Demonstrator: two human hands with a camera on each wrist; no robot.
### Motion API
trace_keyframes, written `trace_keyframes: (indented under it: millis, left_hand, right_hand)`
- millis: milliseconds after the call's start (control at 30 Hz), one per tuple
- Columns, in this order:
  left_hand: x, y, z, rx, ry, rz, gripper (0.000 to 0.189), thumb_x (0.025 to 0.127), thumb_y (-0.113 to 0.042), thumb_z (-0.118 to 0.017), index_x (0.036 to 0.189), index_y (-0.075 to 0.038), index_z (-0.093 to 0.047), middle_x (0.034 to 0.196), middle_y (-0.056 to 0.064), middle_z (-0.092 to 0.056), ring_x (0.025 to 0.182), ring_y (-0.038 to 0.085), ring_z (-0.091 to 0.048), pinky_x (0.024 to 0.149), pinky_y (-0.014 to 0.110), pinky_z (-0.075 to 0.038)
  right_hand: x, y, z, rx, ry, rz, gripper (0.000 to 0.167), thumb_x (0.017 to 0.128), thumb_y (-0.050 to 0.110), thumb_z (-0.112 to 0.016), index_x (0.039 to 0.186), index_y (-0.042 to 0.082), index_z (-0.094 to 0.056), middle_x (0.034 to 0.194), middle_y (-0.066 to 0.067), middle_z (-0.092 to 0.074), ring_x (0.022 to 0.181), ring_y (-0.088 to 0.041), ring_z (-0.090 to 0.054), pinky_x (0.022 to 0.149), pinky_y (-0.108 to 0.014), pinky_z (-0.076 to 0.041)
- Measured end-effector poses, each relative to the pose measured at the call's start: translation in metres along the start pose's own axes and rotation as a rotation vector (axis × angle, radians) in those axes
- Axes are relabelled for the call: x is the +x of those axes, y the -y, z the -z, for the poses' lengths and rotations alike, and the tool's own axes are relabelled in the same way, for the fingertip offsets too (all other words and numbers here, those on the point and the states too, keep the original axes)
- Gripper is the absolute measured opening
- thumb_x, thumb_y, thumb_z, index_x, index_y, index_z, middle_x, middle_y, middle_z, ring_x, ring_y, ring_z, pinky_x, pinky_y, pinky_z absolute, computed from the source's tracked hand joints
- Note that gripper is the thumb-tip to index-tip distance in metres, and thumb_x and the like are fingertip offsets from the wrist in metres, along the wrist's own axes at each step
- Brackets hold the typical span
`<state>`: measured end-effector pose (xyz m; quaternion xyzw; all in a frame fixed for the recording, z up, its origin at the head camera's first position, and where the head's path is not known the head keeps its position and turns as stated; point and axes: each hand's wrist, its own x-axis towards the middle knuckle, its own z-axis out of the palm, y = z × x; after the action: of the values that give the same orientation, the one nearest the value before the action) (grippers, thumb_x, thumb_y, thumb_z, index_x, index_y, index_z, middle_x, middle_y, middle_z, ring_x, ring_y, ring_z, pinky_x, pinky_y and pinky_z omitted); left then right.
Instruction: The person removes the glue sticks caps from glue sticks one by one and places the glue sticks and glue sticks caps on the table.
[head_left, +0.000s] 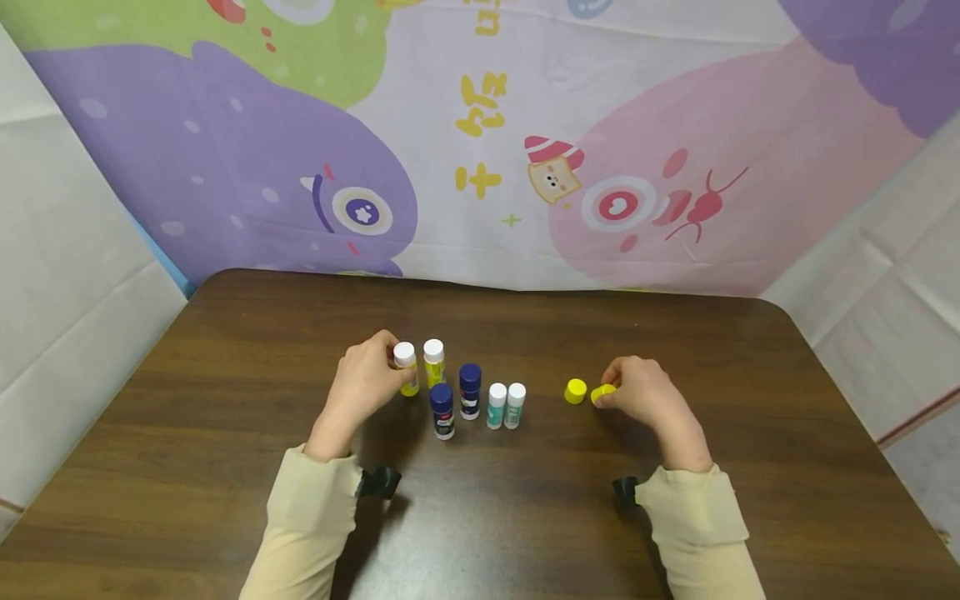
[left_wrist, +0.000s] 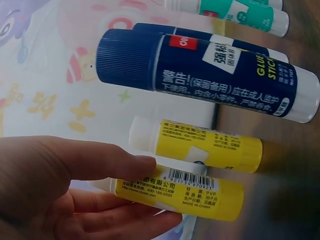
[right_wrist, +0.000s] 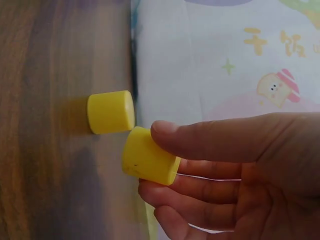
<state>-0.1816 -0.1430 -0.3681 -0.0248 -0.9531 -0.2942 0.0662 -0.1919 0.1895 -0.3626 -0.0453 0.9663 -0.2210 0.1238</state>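
The left hand [head_left: 366, 375] I was watching pinched a yellow glue stick [left_wrist: 210, 198] between thumb and fingers, toward the left of the table; its label read "PVP" and "MADE IN CHINA" beside a barcode. On the right, the right hand [head_left: 642, 390] had its thumb and fingers closed about a tilted yellow cap [right_wrist: 150, 157], and I could find no writing on it. A second yellow cap [head_left: 575, 392] sat just left of that. A second yellow stick [head_left: 434, 363] stood just right of the held one. Nearer and rightward stood two navy sticks [head_left: 442, 410], the near one marked "deli", "GLUE STICK" and "警告!", then two white-and-teal sticks [head_left: 496, 407]. Beyond the brown table [head_left: 525, 517], a cartoon cloth [head_left: 517, 108] bore yellow characters, "干饭" among them.
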Motion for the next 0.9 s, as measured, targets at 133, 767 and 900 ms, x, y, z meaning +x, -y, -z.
trace_keyframes:
  millis: [133,767,900]
  left_hand:
    - [0.002,0.001,-0.002,0.012,0.008,-0.007,0.025,0.070,-0.012,-0.068,0.090,0.000,-0.058,0.080,0.011,-0.065,0.074,0.029,-0.059,0.069,0.043,-0.044]
    - [0.004,0.006,-0.009,0.031,0.043,0.008,0.024,0.071,-0.012,-0.067,0.090,0.000,-0.057,0.084,0.013,-0.065,0.077,0.032,-0.060,0.071,0.045,-0.045]
    - [0.004,0.005,-0.008,0.042,0.050,0.013,0.025,0.072,-0.012,-0.067,0.091,0.001,-0.057,0.085,0.015,-0.065,0.078,0.034,-0.061,0.070,0.046,-0.046]
  right_hand:
    - [0.003,-0.001,-0.003,-0.007,0.003,-0.019,0.026,0.075,0.016,-0.072,0.091,-0.001,-0.061,0.083,-0.010,-0.059,0.072,-0.022,-0.051,0.064,-0.033,-0.043]
    - [0.007,-0.004,-0.011,-0.039,0.030,-0.053,0.025,0.073,0.016,-0.074,0.084,0.001,-0.057,0.076,-0.007,-0.054,0.069,-0.021,-0.048,0.060,-0.030,-0.038]
    - [0.009,-0.006,-0.012,-0.049,0.029,-0.046,0.025,0.072,0.016,-0.074,0.083,0.001,-0.057,0.076,-0.007,-0.054,0.069,-0.020,-0.048,0.060,-0.030,-0.039]
